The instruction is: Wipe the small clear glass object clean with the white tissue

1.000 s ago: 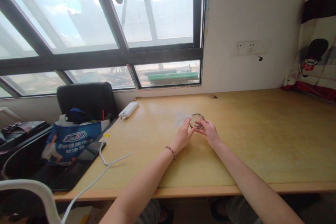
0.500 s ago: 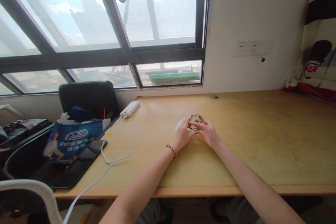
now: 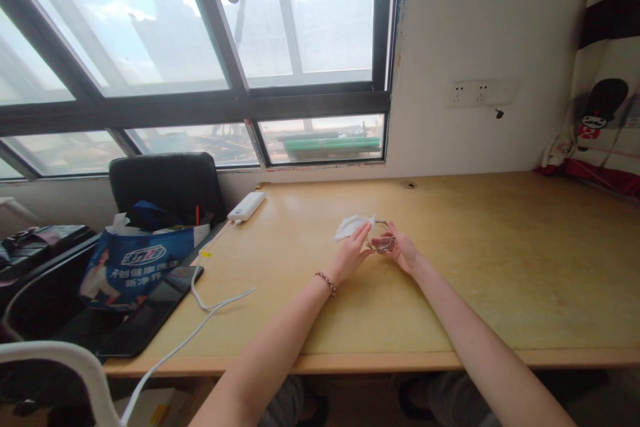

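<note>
A small round see-through dish (image 3: 380, 247), apparently glass, with a dark shiny rim, is tilted up between both hands just above the table. My right hand (image 3: 400, 250) grips its right side, and some fingers show through it. My left hand (image 3: 353, 250), with a beaded bracelet on the wrist, is closed on a crumpled white tissue (image 3: 349, 227) at the dish's left edge. The tissue spreads out beyond the left fingers, and part of it is hidden behind them.
On the wooden table (image 3: 500, 267), a white power bank (image 3: 247, 206) lies at the back left with a white cable (image 3: 203, 323) trailing forward. A black tablet (image 3: 150, 313) lies at the left edge, beside a blue bag (image 3: 135, 267) on a black chair (image 3: 167, 183).
The dish has turned and tilted in my right hand. My left fingers have shifted along its left edge, and more of the white tissue now shows.
</note>
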Demonstrator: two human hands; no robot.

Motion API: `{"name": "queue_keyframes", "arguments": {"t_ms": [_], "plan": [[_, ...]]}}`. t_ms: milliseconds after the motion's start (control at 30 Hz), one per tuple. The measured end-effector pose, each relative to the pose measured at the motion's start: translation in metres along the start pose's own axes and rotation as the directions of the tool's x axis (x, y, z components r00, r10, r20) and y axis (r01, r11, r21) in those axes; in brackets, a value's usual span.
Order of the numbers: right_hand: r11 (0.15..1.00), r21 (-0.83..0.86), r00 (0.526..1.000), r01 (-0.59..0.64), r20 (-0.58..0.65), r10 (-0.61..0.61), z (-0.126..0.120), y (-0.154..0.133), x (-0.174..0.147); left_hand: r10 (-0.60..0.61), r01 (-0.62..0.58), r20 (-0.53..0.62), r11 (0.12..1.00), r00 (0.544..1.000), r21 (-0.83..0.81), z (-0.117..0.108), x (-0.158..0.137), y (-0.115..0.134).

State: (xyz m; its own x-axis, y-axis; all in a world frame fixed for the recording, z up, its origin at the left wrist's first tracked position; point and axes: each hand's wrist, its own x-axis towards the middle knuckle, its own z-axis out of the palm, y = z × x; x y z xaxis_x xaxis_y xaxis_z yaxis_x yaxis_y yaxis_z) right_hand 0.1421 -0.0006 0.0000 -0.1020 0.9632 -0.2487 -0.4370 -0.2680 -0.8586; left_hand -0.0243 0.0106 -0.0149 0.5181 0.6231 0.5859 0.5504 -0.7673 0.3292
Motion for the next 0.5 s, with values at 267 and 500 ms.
{"name": "queue_keyframes", "arguments": {"t_ms": [267, 500], "plan": [[0.996, 0.084, 1.0, -0.003, -0.026, 0.005, -0.0031, -0.0011, 0.0037, 0.027, -0.026, -0.015, 0.999, 1.0, 0.044, 0.0009, -0.001, -0.0007], [0.975, 0.202, 0.99, 0.091, -0.128, -0.066, -0.0005, 0.0008, 0.0067, 0.009, -0.002, -0.06, 0.993, 0.998, 0.119, 0.0001, -0.0026, 0.0037]]}}
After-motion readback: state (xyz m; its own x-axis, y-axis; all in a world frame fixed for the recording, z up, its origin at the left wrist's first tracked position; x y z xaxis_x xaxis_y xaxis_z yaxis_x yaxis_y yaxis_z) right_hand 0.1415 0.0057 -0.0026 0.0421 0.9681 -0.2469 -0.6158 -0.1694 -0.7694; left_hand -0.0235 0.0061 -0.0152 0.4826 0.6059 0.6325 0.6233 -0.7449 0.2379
